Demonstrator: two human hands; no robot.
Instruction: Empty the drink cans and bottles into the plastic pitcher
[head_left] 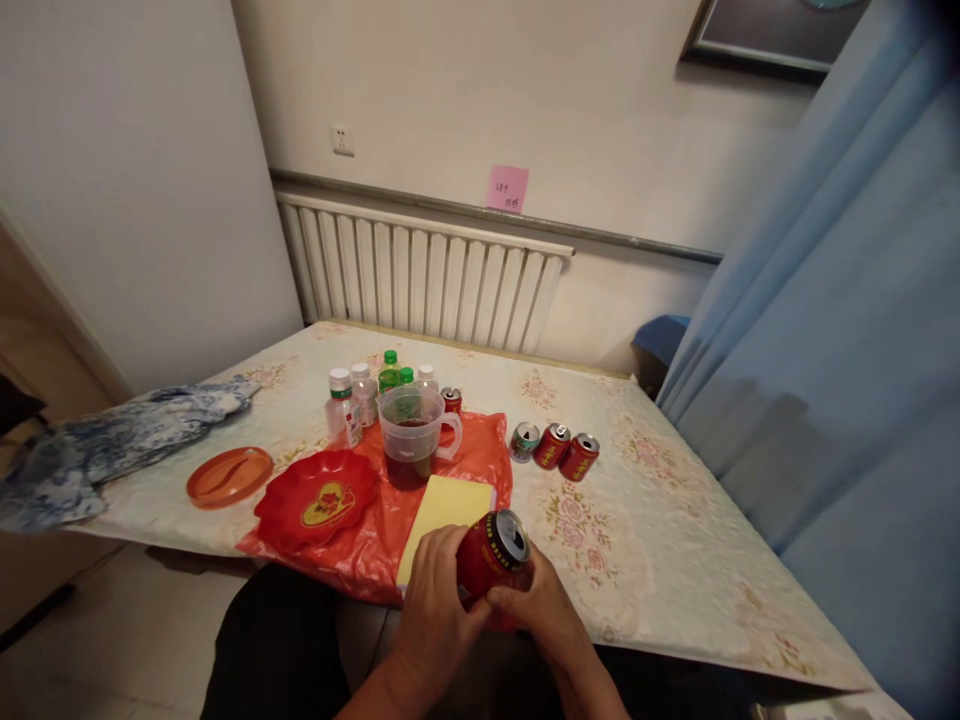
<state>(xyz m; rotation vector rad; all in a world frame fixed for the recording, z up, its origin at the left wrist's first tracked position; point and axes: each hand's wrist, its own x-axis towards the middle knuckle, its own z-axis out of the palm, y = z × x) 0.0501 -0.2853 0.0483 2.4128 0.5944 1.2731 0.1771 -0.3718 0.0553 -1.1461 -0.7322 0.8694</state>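
A red drink can [484, 556] with a dark band and an opened silver top is held tilted at the table's near edge. My left hand [437, 590] wraps round its left side. My right hand [541, 597] grips it from the lower right, fingers partly hidden behind it. Just beyond lies a yellow sheet or pad [442, 510] on a red plastic bag [480, 455]. A clear plastic jug [409, 440] with dark liquid inside stands past that. Left of the jug rests a red scalloped tray [341, 475].
Right of the jug stand a green can [524, 442] and two red cans [580, 457]. Several bottles [343, 408] and another red can [451, 400] are behind the jug. An orange lid [229, 477] and blue-white cloth [127, 440] lie left. A blue curtain [840, 350] hangs right.
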